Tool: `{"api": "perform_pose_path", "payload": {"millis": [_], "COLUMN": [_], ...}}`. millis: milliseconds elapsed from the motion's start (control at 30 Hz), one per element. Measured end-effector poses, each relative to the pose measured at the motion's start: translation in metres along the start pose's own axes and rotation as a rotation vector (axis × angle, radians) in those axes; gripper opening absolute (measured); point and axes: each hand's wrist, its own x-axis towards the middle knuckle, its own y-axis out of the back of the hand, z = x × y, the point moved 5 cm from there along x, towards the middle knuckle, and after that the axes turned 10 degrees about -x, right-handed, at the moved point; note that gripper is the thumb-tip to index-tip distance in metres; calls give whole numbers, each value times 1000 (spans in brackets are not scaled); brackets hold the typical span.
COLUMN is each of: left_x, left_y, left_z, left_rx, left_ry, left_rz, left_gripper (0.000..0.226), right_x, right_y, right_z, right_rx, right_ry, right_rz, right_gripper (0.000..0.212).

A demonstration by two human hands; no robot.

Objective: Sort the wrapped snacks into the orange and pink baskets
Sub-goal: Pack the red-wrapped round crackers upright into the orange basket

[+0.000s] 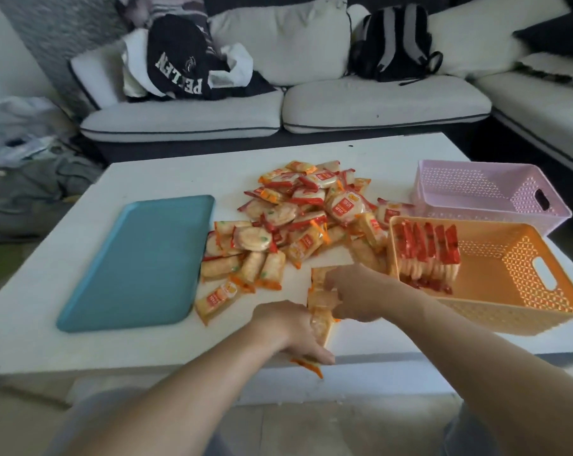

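Observation:
A heap of wrapped snacks, red-edged and orange-edged, lies in the middle of the white table. The orange basket at the right holds a row of red-edged packs standing on edge along its left side. Behind it stands the pink basket, with nothing visible inside. Near the table's front edge my left hand and my right hand together grip a stack of orange-edged packs. The left holds its near end, the right its far end.
A teal tray lies flat on the left half of the table. A white sofa with a black garment and a dark backpack runs behind the table. Clothes lie on the floor at the left.

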Motion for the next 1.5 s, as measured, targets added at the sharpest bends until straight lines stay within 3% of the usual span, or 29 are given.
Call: {"api": "perform_pose_path", "payload": {"millis": [133,233,333,433,533,633,833,933,1100,1167,1233,1300,1367,1433,1500], "left_x": [8,9,9,18,43,65,62,45,40,37,34,29,29,28,28], "left_y": [24,55,94,125,125,114,127,146,148,142,141,145,146,146,146], "left_z": [-28,-54,-76,-96,-97,-87,-84,-92,-126,-127,-119,-111,-109,-123,-147], "left_rx": [18,76,-128,-137,-28,0,-68,-370,-1353,-1627,-1860,-1968,-1834,-1570,-1442], "left_ry": [60,122,89,39,-48,-40,-10,8,47,41,-25,-94,-188,-146,-25], "left_rz": [106,240,434,692,670,547,728,898,947,859,740,605,554,697,819], "left_gripper": [46,56,49,25,66,80,52,32,18,19,23,34,33,36,47], "right_x": [30,46,61,80,99,112,127,129,110,105,107,113,119,128,133], "right_y": [5,26,39,45,42,39,42,46,90,102,101,90,80,78,83], "right_z": [10,13,6,-1,1,2,12,20,21,14,-4,-29,-45,-47,-37], "right_rx": [99,160,102,36,115,200,255,311,386,681,949,978,950,1004,955], "right_ry": [-99,-156,-230,-234,-241,-253,-299,-289,-250,-198,-114,-55,-54,-85,-144], "right_rz": [184,454,578,547,394,331,368,528,954,915,768,633,559,530,562], "right_gripper": [29,41,54,60,63,67,69,47,27,24,24,20,26,37,31]}}
